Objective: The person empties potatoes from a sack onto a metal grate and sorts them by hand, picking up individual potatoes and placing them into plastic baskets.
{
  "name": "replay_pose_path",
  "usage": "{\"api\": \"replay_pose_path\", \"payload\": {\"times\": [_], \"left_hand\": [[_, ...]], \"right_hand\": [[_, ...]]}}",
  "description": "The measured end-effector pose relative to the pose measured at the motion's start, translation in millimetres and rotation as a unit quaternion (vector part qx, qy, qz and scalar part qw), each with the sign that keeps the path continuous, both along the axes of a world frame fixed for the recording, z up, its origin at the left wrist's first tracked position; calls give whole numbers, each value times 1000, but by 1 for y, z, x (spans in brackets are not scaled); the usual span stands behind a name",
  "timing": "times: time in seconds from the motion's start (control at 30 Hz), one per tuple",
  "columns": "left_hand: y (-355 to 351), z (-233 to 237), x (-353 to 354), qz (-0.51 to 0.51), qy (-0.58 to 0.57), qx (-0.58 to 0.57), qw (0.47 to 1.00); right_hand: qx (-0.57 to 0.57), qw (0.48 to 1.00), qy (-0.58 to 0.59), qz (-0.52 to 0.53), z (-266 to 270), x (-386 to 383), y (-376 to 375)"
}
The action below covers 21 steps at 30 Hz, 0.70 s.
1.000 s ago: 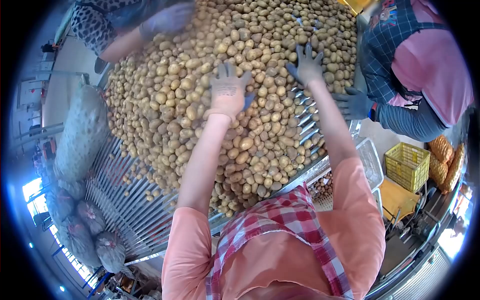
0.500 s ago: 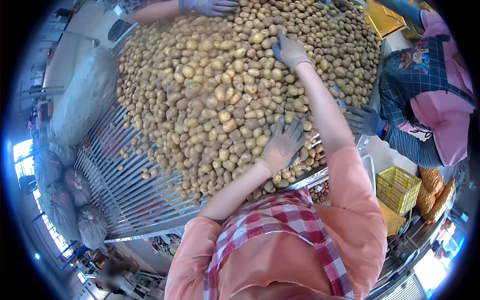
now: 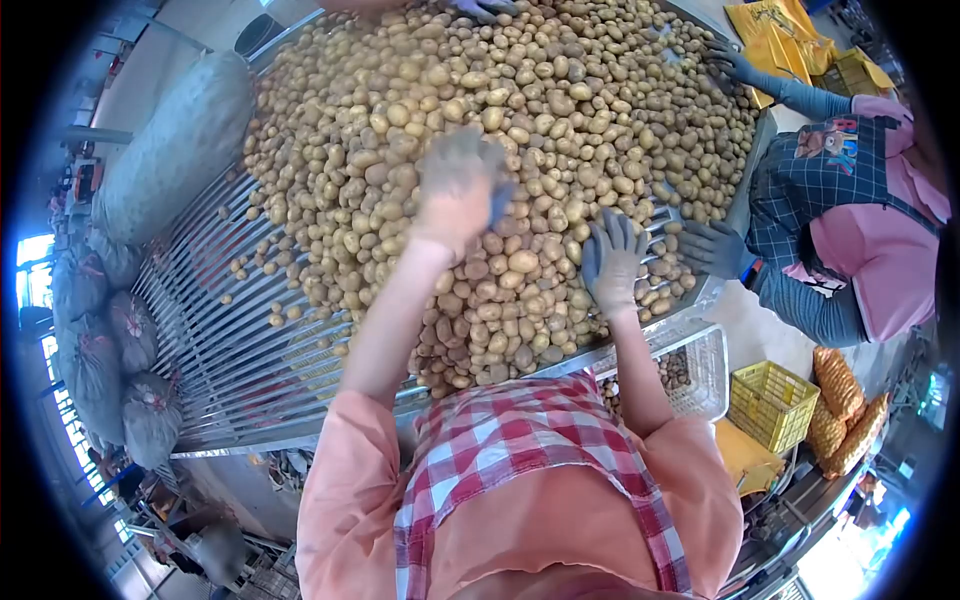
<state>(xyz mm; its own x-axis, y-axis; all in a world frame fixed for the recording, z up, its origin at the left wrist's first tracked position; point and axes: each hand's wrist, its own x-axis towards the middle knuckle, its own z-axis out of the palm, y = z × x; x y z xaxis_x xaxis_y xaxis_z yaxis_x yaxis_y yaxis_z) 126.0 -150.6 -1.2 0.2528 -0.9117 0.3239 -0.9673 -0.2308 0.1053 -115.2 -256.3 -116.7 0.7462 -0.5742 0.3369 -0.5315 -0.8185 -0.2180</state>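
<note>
A wide heap of potatoes [image 3: 380,215] covers much of a slatted metal table [image 3: 215,345]. Over the middle of the heap is my left hand [image 3: 457,190], gloved in grey and smeared by motion, so its fingers cannot be read. My right hand [image 3: 613,265], also gloved, lies with spread fingers at the near right side of the potatoes, next to a bare strip of slats. It holds nothing that I can see. Some potatoes lie scattered on the slats to the left.
A co-worker in a checked apron [image 3: 835,160] stands at the right with both gloved hands at the table; another's glove [image 3: 485,8] shows at the top. Full sacks [image 3: 180,140] stand left. A white crate [image 3: 700,370] and yellow crate [image 3: 772,405] are at the lower right.
My left hand has swung up and left across the heap. My right hand has drawn back to the near side, and bare slats show beside it. One co-worker's hand has reached to the far right corner.
</note>
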Motion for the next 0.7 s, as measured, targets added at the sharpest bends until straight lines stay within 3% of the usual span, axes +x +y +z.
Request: {"api": "replay_pose_path", "payload": {"times": [0.03, 0.1, 0.17, 0.2, 0.23, 0.3, 0.37, 0.43, 0.47, 0.5, 0.57, 0.7], "left_hand": [[-5, 3, 11, 61, -13, 45, 997], [-6, -10, 11, 47, -43, 74, 995], [-2, -11, -5, 10, -25, 40, 999], [-1, -11, -14, 0, 22, 78, 997], [3, -10, -28, 5, -3, 58, 998], [13, -11, -51, 15, -24, 116, 993], [26, -35, -69, 7, 6, 82, 997], [42, -33, -81, -14, 83, 41, 996], [50, -36, -87, -20, 125, 47, 991], [58, -40, -94, -27, 169, 52, 984], [76, -49, -109, -28, 148, 63, 987], [85, -47, -117, -34, 119, 64, 990]], "right_hand": [[21, 999, -35, -30, 5, -3, -1], [40, 994, -74, -65, 20, 8, -6], [232, 956, -178, 31, 45, 46, -28], [230, 954, -180, 72, 56, 67, -36], [227, 950, -181, 115, 66, 93, -43], [219, 954, -115, 170, 76, 147, -62], [155, 970, 59, 180, 53, 206, -85], [100, 966, 106, 212, 43, 238, -82], [82, 958, 181, 206, 41, 248, -77], [85, 956, 185, 212, 51, 255, -74], [67, 919, 324, 216, 68, 262, -71], [76, 952, 236, 179, 71, 247, -64]]}}
